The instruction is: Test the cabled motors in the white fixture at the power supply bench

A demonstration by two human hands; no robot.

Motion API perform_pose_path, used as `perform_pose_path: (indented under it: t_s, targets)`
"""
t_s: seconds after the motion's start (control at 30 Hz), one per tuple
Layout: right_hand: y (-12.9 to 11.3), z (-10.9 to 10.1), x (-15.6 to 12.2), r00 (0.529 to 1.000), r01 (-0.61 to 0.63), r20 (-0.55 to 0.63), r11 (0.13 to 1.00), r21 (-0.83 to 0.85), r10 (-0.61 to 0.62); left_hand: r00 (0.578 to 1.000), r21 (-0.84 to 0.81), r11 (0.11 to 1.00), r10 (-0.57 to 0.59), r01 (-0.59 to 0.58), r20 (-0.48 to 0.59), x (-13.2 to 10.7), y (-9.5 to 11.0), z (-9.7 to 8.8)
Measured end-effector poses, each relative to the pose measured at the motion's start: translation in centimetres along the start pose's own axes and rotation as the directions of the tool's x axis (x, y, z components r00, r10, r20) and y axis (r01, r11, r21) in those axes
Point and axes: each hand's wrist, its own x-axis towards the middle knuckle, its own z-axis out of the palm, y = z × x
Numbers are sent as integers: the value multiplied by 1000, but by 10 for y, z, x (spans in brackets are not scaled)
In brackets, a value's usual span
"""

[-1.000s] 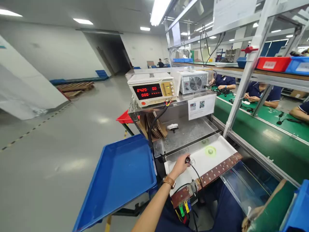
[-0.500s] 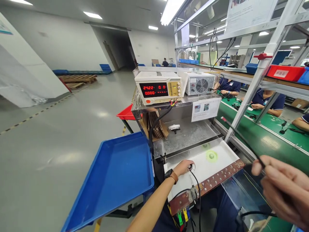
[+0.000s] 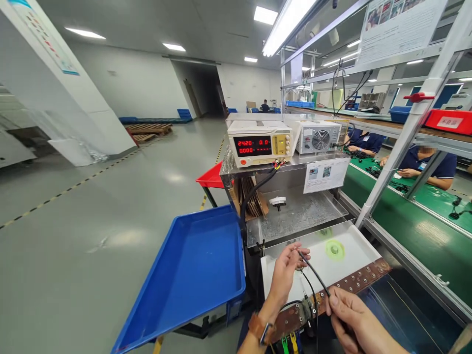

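Here, in the head view, the left hand (image 3: 285,270) pinches the far end of a thin black cable (image 3: 313,275) between thumb and fingertips, just above the white plate (image 3: 354,258) of the test fixture. The right hand (image 3: 354,319) pinches the same cable nearer the body, its grip closed on it, so the cable runs taut between the two. Just past the left grip lies a green disc (image 3: 334,250) on the plate; between the hands runs a brown terminal strip (image 3: 354,281). Left of both grips sits a blue tray (image 3: 191,275); well beyond them a power supply (image 3: 260,143) shows red digits. The step in hand looks like seating the cable end at the fixture; that calls for steady alignment of the tip.
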Motion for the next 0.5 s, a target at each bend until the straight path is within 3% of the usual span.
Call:
perform_pose_path:
  t_s: [0.07, 0.13, 0.2, 0.4, 0.5]
  targets:
    - [25, 0, 11, 999, 18, 28, 999, -45, -16, 982, -382, 922, -10, -64, -189, -30, 26, -1]
    - [45, 0, 18, 999, 31, 35, 994, -107, -27, 939, -514, 851, -87, -103, -332, -54, 44, -2]
    - [57, 1, 21, 999, 42, 28, 983, -181, -38, 895, -525, 846, -163, -89, -415, -71, 52, -2]
    - [62, 17, 23, 999, 41, 42, 967, -250, -32, 845, -657, 754, -339, -19, -413, -91, 42, 7]
    - [63, 26, 30, 997, 65, -12, 971, -229, -70, 822, -676, 736, -371, -22, -431, -94, 39, 17]
